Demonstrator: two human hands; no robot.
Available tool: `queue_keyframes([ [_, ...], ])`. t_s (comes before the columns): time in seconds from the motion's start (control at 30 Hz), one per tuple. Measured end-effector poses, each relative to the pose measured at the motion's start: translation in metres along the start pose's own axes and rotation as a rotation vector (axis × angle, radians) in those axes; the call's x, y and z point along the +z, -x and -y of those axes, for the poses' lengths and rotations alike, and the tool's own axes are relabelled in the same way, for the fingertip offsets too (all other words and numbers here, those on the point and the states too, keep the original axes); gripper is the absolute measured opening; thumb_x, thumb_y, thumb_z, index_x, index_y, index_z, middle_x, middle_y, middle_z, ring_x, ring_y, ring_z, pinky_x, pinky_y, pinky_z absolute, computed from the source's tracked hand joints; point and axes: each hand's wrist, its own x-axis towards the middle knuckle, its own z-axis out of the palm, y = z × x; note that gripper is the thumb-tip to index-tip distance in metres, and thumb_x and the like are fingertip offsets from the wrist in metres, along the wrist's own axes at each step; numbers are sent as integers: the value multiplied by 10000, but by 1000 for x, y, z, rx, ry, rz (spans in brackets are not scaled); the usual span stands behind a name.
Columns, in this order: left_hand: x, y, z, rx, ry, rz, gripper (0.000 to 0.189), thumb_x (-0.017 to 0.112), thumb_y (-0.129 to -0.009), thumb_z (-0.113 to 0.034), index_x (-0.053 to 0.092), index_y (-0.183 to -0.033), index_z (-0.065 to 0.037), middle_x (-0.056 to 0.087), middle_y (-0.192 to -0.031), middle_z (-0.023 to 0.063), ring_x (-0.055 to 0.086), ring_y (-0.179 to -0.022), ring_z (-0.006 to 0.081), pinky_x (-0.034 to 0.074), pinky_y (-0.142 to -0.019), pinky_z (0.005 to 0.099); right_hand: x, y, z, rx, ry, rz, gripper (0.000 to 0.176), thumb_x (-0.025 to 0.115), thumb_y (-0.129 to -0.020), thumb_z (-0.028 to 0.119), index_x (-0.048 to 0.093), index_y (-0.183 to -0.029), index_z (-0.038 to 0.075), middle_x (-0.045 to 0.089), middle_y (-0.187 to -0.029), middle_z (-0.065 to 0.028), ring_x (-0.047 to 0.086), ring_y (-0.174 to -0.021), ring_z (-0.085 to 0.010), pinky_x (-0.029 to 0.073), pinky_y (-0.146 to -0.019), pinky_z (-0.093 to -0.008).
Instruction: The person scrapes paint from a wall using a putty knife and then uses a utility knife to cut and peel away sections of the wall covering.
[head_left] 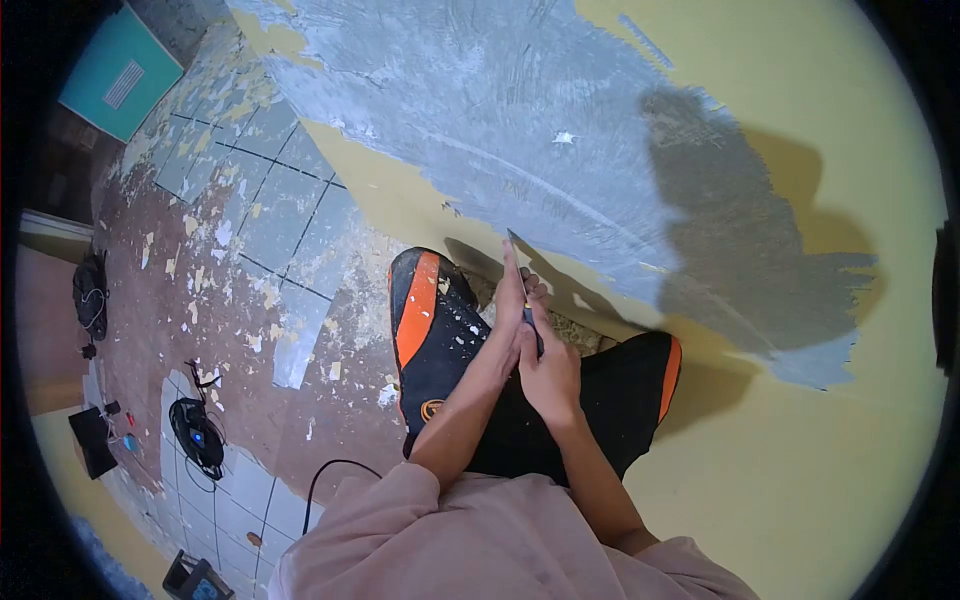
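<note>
My right hand [550,375] is wrapped round the dark handle of a thin-bladed hand tool [528,312], with a small yellow mark on it. Its narrow blade points up toward the wall, and its exact kind does not show from this angle. Alongside the tool, my left hand [509,300] is held edge-on with fingers stretched out, right against the blade side. Both hands are close together over my lap, between my knees in black trousers with orange panels [418,310]. Ahead is a yellow wall [800,480] with a large bare grey patch [500,110].
Peeled flakes litter the brown floor [240,350] and its grey tiles [280,215]. A teal box-like object [125,75] stands at upper left. Black bags or cases [195,435] with cords lie at left, near a dark stool-like item [195,577]. A black cable [335,463] curves beside me.
</note>
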Motion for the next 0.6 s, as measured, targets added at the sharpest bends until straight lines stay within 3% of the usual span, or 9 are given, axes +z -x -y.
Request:
queue_keyframes([
  [0.1, -7, -13, -10, 238, -38, -96, 546, 485, -819, -652, 409, -644, -140, 401, -522, -8, 416, -422, 93, 339, -387, 217, 19, -19, 1, 53, 78, 102, 402, 464, -898, 202, 470, -1295, 138, 590, -1043, -246, 578, -934, -418, 473, -787, -459],
  [0.17, -44, -50, -1, 209, 60, 44, 570, 456, -823, -668, 468, -692, -113, 448, -547, 3, 430, -436, 106, 333, -389, 233, 16, -16, 6, 114, 63, 158, 399, 458, -900, 209, 472, -1292, 138, 590, -1047, -247, 565, -964, -421, 456, -828, -459],
  [0.23, -19, -19, -4, 101, -297, -139, 585, 421, -841, -665, 475, -695, -101, 468, -551, 12, 426, -432, 108, 327, -382, 243, 8, -2, 2, 4, 2, -10, 396, 459, -887, 257, 503, -1265, 148, 615, -803, -259, 595, -770, -435, 470, -715, -499],
  [0.3, -11, -24, -4, 137, -238, -85, 578, 413, -844, -665, 472, -669, -117, 449, -531, 3, 416, -418, 101, 339, -383, 251, 15, -15, -7, -142, 13, -131, 397, 462, -888, 259, 501, -1267, 150, 616, -797, -260, 592, -778, -437, 465, -727, -501],
  [0.37, -28, -34, -18, 280, -96, -71, 582, 429, -826, -680, 462, -654, -125, 438, -524, -2, 403, -418, 102, 329, -402, 242, 31, -31, -3, 5, 109, 83, 408, 466, -891, 257, 486, -1285, 153, 623, -847, -259, 600, -821, -423, 465, -747, -497],
  [0.43, -38, -39, -20, 224, 50, 100, 596, 410, -832, -684, 506, -686, -114, 445, -528, 1, 433, -458, 99, 347, -432, 234, 29, -26, 6, -4, 114, 80, 407, 458, -895, 267, 486, -1285, 154, 624, -841, -257, 603, -822, -418, 468, -742, -496],
  [0.5, -3, 2, -21, 202, -379, -260, 608, 360, -866, -661, 531, -722, -94, 454, -546, 11, 461, -500, 105, 366, -444, 234, 22, -11, 4, -86, 19, -28, 396, 443, -898, 285, 502, -1266, 151, 621, -802, -255, 600, -791, -432, 474, -719, -498],
  [0.57, -31, -38, -15, 141, -460, -158, 623, 358, -866, -662, 549, -768, -77, 476, -580, 8, 483, -538, 115, 389, -464, 252, 19, -22, 7, -91, 25, -49, 392, 444, -897, 290, 509, -1259, 155, 614, -796, -266, 601, -770, -434, 482, -686, -496],
  [0.6, -19, -23, -24, 240, -270, -109, 640, 360, -854, -678, 552, -758, -75, 486, -598, 8, 486, -550, 123, 388, -483, 256, 27, -36, 12, 9, 43, 94, 398, 448, -899, 256, 489, -1277, 141, 570, -1008, -230, 550, -938, -410, 451, -800, -467],
])
